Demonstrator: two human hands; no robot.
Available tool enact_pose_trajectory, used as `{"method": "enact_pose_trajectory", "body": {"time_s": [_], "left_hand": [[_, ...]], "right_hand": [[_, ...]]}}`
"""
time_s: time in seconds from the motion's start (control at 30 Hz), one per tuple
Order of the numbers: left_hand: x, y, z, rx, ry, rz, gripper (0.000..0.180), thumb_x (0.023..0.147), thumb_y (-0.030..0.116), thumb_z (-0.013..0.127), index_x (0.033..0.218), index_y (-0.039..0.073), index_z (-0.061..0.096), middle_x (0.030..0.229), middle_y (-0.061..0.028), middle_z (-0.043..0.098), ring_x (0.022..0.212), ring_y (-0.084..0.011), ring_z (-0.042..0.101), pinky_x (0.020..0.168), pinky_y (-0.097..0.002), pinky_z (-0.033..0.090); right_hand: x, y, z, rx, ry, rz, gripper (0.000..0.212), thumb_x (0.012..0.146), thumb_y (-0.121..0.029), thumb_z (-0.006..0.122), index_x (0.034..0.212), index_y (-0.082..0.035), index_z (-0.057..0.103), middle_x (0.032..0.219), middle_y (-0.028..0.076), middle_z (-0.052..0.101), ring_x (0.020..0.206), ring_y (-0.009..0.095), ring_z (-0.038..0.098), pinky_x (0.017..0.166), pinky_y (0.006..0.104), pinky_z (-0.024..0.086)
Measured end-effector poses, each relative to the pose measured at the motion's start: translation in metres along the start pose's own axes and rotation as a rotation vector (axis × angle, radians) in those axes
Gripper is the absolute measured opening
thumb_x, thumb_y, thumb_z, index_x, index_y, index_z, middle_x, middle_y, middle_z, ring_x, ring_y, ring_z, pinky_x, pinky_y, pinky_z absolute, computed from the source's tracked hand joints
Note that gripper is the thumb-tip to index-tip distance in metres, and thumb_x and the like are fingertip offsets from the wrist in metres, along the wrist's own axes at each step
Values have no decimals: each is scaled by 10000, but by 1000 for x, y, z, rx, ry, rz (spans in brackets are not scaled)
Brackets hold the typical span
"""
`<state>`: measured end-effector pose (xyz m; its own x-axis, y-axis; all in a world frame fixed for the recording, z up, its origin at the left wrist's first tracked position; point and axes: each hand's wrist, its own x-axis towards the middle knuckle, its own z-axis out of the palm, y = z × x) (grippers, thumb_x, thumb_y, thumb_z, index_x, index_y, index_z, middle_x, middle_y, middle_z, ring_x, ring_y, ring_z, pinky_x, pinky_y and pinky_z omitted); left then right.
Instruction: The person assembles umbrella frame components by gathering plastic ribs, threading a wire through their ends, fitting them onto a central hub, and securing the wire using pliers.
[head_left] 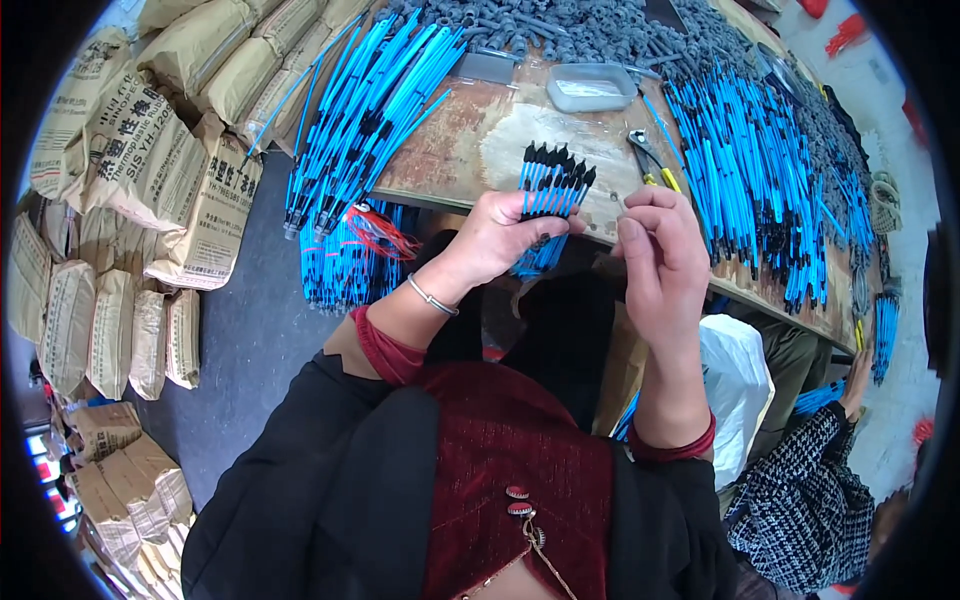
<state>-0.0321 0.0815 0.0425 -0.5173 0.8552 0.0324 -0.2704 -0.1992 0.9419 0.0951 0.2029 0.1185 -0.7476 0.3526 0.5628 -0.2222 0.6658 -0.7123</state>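
Note:
Upright in front of me is a bundle of thin blue rods with black pointed tips (556,172). My left hand (505,240) is wrapped round it just below the tips, and the rods' lower ends hang past the table's front edge. To the right of the bundle and apart from it, my right hand (665,262) is raised with its fingers curled in and the thumb close to the fingertips. Whether anything small is pinched there is hidden. Pliers with yellow handles (645,155) lie on the table just beyond the right hand.
The wooden table (440,150) bears blue rods at left (375,120) and right (755,180), a pile of grey parts (560,30) and a clear plastic tray (592,90). Paper sacks (140,150) are stacked at left. A person in a checked sleeve (805,500) is at right.

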Motion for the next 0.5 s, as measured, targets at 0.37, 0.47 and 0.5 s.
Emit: {"method": "enact_pose_trajectory", "body": {"time_s": [0.37,0.47,0.5], "left_hand": [[3,4,2,3,-1,-5,213,840,-23,581,1045,16,624,944,-72,668,905,-130,614,814,-267,488],[4,3,3,9,-7,25,217,838,-26,582,1046,17,626,942,-72,669,906,-129,614,814,-264,487],[4,3,3,9,-6,26,217,838,-26,582,1046,17,626,942,-72,669,906,-129,614,814,-264,487]], "right_hand": [[10,4,0,-384,85,-167,232,718,84,614,927,-13,636,842,89,507,684,202,518,576,286,429],[11,5,0,-376,82,-165,231,712,83,616,924,-9,633,840,86,508,680,201,516,573,289,428],[11,6,0,-371,79,-165,231,710,83,617,923,-6,632,840,84,508,678,200,515,571,291,428]]}}
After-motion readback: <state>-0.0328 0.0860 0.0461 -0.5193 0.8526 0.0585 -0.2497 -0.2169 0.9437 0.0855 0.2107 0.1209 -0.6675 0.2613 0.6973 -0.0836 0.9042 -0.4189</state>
